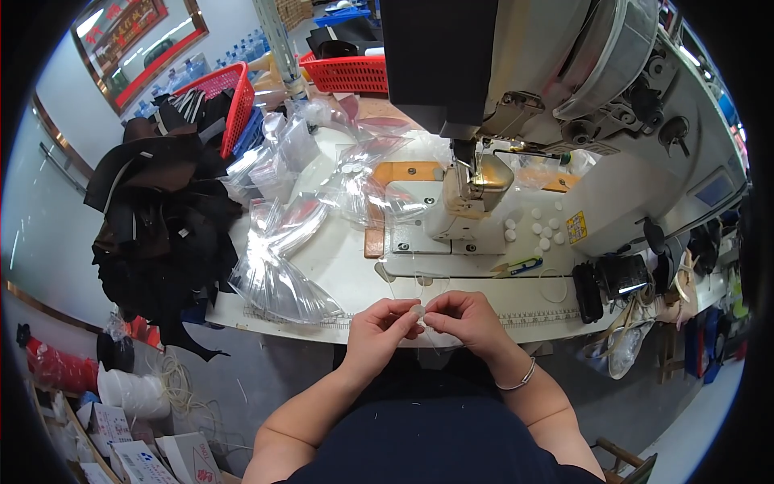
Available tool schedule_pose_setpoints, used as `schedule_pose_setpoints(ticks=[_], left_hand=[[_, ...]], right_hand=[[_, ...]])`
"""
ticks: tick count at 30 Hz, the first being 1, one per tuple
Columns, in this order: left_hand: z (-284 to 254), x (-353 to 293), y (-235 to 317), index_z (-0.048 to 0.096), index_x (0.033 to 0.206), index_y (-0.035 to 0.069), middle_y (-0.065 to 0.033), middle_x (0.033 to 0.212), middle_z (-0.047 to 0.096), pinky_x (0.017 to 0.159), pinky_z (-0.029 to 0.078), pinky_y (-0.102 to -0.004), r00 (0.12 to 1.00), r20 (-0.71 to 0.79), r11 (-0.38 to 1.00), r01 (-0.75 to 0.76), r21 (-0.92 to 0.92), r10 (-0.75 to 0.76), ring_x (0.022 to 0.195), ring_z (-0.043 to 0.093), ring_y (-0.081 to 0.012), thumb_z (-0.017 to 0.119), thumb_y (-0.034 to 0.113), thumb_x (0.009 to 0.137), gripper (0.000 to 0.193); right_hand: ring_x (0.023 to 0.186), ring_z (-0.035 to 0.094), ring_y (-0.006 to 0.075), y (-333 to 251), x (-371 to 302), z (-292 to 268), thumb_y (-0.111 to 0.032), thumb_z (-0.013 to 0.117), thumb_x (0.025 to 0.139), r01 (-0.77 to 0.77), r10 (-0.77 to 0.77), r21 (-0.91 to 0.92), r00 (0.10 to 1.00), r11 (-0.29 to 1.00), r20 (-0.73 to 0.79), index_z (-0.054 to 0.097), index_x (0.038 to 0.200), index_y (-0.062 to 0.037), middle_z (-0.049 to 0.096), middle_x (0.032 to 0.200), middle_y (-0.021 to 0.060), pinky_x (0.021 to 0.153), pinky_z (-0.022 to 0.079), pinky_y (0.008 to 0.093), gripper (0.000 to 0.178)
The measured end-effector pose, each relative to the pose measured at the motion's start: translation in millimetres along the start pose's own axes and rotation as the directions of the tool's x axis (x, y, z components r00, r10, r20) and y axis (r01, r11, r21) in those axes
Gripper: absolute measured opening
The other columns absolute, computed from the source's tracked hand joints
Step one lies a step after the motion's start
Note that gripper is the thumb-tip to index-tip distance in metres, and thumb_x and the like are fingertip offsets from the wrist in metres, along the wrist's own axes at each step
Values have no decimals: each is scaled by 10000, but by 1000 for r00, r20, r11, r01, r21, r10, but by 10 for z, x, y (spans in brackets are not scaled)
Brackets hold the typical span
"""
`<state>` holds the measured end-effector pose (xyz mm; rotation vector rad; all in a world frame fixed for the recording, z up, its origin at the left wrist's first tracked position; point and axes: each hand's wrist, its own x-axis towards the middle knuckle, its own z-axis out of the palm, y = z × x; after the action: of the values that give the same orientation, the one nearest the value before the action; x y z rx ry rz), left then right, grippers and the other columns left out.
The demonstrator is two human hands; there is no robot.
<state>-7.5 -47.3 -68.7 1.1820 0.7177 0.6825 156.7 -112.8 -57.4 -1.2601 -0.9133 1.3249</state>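
At the near edge of the sewing table, my left hand [379, 332] and my right hand [474, 324] meet fingertip to fingertip. Between them is a small round whitish disc [418, 310], pinched from both sides. Clear thin plastic or thread seems to hang around it, too fine to make out fully. Just beyond my hands stands an industrial sewing machine, its metal presser area [476, 189] over a white plate. Several loose white round discs [545, 231] lie right of it, with thread snips [522, 264] nearer to me.
Clear plastic pieces [282, 274] are heaped on the table's left, beside a large pile of black fabric scraps [165, 218]. Red baskets [347, 74] stand at the back. A measuring tape [532, 316] runs along the front edge. Thread spools [133, 393] and boxes sit lower left.
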Motion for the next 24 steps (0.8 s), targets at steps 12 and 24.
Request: schedule_pose_setpoints(ticks=[12, 24], left_hand=[[-58, -46, -70, 580, 973, -25, -85, 845, 628, 732, 501, -251, 995, 57, 965, 96, -243, -85, 779, 610, -133, 631, 90, 820, 197], [-10, 42, -19, 564, 893, -24, -92, 814, 622, 700, 507, -259, 999, -27, 944, -51, -325, 45, 741, 609, -137, 604, 31, 818, 101]], right_hand=[[634, 521, 58, -40, -14, 2, -121, 652, 796, -40, 41, -15, 998, 999, 58, 627, 861, -4, 604, 726, 11, 589, 424, 186, 136], [625, 570, 95, -174, -54, -272, -74, 609, 815, 104, -177, -301, 957, 948, -228, 646, 839, 8, 627, 688, 45, 608, 460, 225, 93]])
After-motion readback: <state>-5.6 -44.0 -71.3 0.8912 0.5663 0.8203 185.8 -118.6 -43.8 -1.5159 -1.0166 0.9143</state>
